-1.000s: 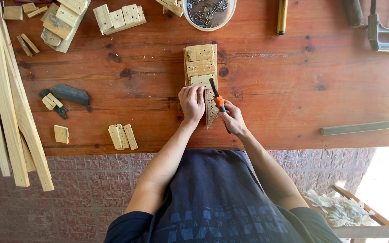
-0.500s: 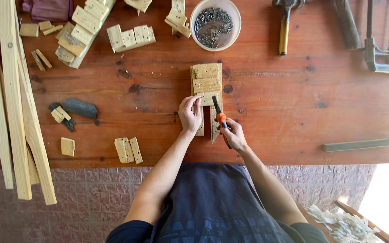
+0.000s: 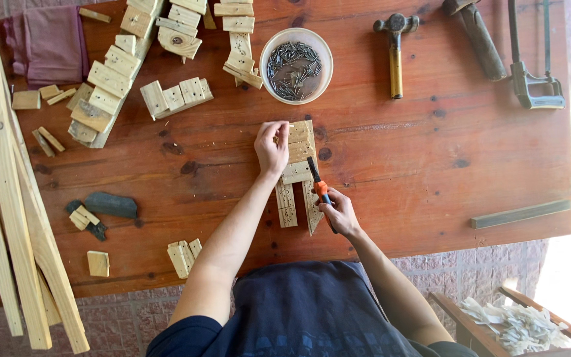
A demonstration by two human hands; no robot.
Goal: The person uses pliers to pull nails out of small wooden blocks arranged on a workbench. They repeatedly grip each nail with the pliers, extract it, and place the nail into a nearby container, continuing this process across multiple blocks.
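Workbench (image 3: 431, 165) of reddish wood fills most of the frame, and at its centre lies a small wooden assembly (image 3: 297, 173) of pale slats nailed across two uprights. The left hand (image 3: 271, 147) rests on the upper left part of that assembly, fingers curled down over its top edge; whether it pinches anything small there I cannot tell. The right hand (image 3: 340, 213), lower and to the right, is closed around an orange-handled tool (image 3: 319, 187) whose dark tip lies against the assembly's right upright.

Compared with half a second ago, the left hand has moved up from the lower part of the assembly to its top, while the right hand keeps its grip on the tool in much the same spot. The view has also shifted, so more of the bench's far edge shows.

Just above the assembly stands a white bowl of nails (image 3: 296, 65). A hammer (image 3: 396, 49) lies in the upper right, a saw (image 3: 531, 63) beyond it. Loose wooden blocks (image 3: 174, 98) sit at upper left, and long planks (image 3: 8, 198) lean along the left edge.
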